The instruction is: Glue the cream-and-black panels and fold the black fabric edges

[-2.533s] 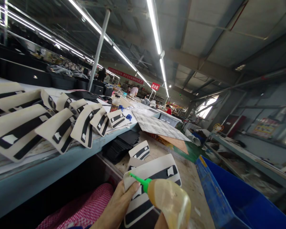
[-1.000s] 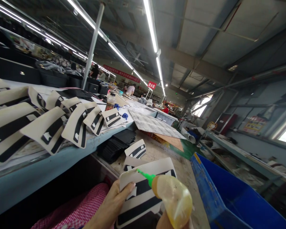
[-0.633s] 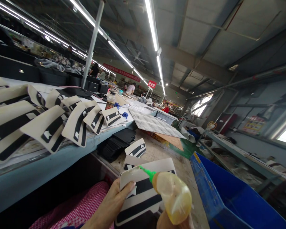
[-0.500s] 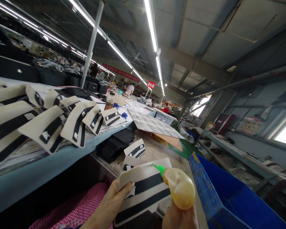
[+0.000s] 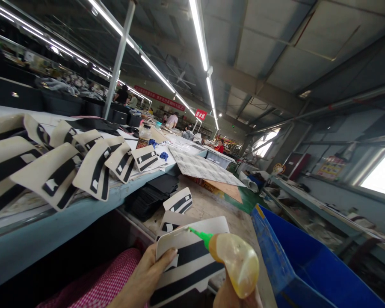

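My left hand point(image 5: 144, 280) grips the lower left corner of a cream panel with black stripes point(image 5: 192, 263), thumb pressed on its face. My right hand point(image 5: 234, 299), mostly cut off by the bottom edge, holds a squeeze bottle of yellowish glue point(image 5: 235, 263). Its green nozzle point(image 5: 199, 234) touches the panel's top edge left of centre. Two more striped panels point(image 5: 179, 201) lie flat on the worn bench just beyond.
A raised blue-edged shelf point(image 5: 93, 209) at left carries several overlapping striped panels point(image 5: 93, 171). A stack of black pieces point(image 5: 150, 192) sits under its end. A blue plastic bin point(image 5: 291, 265) stands at right. Other people work far down the line.
The nozzle ran rightward along the panel's top edge, reached the right corner half a second ago, then came back to left of centre. The camera drifted right; my left hand kept its grip.
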Tool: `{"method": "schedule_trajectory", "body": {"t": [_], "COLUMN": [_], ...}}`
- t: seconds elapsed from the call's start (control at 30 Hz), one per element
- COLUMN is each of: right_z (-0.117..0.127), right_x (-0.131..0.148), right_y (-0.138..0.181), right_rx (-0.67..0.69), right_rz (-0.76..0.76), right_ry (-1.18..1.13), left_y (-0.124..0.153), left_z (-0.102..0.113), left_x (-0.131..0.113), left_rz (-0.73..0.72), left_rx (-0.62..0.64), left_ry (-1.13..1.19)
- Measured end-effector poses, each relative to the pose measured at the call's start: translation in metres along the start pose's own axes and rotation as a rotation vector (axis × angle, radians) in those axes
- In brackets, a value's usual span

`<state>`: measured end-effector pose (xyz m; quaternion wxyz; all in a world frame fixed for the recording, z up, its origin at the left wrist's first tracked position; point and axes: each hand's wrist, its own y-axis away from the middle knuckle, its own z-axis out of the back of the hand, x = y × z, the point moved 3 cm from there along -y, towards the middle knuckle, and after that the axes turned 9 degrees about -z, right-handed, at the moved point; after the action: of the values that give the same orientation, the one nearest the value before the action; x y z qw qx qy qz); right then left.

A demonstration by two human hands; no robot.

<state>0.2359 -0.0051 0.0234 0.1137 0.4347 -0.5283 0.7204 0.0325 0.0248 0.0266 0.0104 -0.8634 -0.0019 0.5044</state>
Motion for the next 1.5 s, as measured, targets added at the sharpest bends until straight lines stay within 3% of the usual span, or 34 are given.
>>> {"method": "schedule_trajectory", "body": {"t": [0.17,0.47,0.67,0.93,1.17,1.5], "right_z": [0.000,0.003,0.003,0.004,0.013,0.013], "right_x": [-0.007,-0.018,-0.019,-0.019,-0.020,-0.015], "right_y": [-0.007,-0.003,-0.008,-0.013,-0.013,-0.013], "right_rx": [-0.123,-0.208,-0.180,-0.213,-0.370,-0.333], "right_rz": [0.008,0.008,0.032,0.052,0.036,0.041], "right_ry": [0.015,0.058,0.032,0.029,0.081,0.055], "left_y": [-0.001,-0.004,0.005,0.007,0.001,-0.006], "left_z": [0.001,0.005,0.001,0.003,0.003,0.012], "left_x": [-0.003,-0.006,-0.012,-0.013,-0.013,0.000], "left_rz": [0.012,-0.020,-0.002,0.023,0.041,0.032], "left_rx": [0.039,0.066,-0.029,-0.032,0.133,0.075], "left_ry": [-0.022,-0.082,-0.127,-0.105,-0.001,-0.062]}}
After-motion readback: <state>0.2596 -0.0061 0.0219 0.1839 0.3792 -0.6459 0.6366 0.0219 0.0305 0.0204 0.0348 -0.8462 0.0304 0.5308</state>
